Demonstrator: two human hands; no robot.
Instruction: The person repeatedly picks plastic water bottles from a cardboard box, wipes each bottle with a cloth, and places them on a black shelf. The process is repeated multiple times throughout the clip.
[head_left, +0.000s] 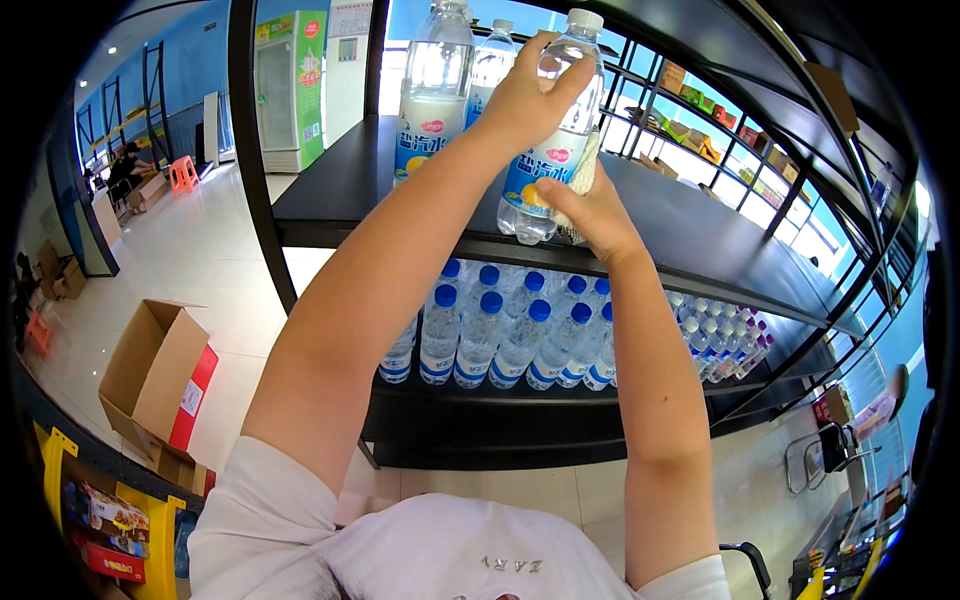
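Observation:
My left hand (529, 97) grips the upper part of a clear plastic drink bottle (551, 154) with a blue and white label and a white cap. Lower on the same bottle, at its right side, is my right hand (592, 206), which presses a whitish cloth (583, 180) against it. The bottle leans slightly at the front edge of a black metal shelf (660, 217); whether its base touches the shelf I cannot tell. Left of it, a larger bottle with a similar label (433, 105) stands on the shelf, with another bottle (491, 64) behind.
Several water bottles with blue caps (491, 330) fill the shelf below, and smaller bottles (720, 330) stand at its right. An open cardboard box (154, 367) is on the floor at left. Yellow-framed shelving (161, 532) is at lower left. A person (129, 169) sits far off.

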